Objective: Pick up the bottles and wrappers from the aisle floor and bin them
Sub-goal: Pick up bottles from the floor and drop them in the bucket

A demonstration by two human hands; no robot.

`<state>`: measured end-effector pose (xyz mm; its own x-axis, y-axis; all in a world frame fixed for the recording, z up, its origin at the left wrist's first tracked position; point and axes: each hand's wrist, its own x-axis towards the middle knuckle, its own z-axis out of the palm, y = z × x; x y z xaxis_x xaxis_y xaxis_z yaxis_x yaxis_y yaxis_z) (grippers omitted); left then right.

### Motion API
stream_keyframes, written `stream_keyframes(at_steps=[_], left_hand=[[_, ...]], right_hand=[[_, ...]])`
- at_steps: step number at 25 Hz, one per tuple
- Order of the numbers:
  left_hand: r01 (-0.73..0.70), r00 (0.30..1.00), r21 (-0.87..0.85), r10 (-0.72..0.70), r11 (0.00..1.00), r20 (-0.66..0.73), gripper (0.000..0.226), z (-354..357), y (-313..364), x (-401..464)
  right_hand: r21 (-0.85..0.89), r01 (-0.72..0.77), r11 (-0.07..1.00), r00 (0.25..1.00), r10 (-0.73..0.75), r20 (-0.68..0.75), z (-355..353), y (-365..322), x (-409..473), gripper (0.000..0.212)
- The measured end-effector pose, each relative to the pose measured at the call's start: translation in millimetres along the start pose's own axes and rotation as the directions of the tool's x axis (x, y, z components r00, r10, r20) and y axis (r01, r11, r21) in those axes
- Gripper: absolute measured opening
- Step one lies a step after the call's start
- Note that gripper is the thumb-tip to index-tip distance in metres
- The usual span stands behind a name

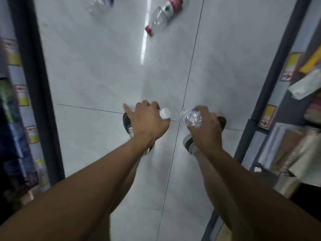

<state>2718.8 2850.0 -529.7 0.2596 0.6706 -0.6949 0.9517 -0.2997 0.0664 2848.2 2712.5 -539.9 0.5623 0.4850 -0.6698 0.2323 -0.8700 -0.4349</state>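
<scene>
bottles: left hand [147, 121] grips one by its smooth white cap [165, 113]; right hand [207, 126] clutches crinkled clear plastic [190, 117]

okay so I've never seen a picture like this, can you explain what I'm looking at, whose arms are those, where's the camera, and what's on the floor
This is one picture from a camera worn on a person's head, looking down at their own arms and shoes in a shop aisle. No machine is involved. The left hand grips something with a white cap, probably a bottle. The right hand holds a crumpled clear bottle. Ahead on the tiled floor lies a clear bottle with a red cap and label, and a blurred second one at the top edge. Shelves line both sides.
</scene>
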Motion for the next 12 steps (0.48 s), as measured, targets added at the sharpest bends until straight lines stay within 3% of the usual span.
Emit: stream_keyframes(at_steps=[5,9,12], left_hand=[[-0.22,0.975,-0.199,0.218,0.955,-0.033,0.021,-169.7,21.5,-122.0],[-0.384,0.923,-0.059,0.385,0.921,0.008,0.027,-281.1,23.7,-216.0],[-0.445,0.893,0.035,0.447,0.895,-0.062,0.035,-338.7,14.6,-268.3]], right_hand=[[0.053,0.071,0.996,0.996,-0.073,0.042,-119.9,-84.6,-124.4,0.048],[0.003,0.198,0.98,0.98,-0.198,0.022,-211.2,-136.9,-210.2,0.049],[-0.007,0.239,0.971,0.971,-0.239,-0.017,-260.9,-161.1,-260.9,0.046]])
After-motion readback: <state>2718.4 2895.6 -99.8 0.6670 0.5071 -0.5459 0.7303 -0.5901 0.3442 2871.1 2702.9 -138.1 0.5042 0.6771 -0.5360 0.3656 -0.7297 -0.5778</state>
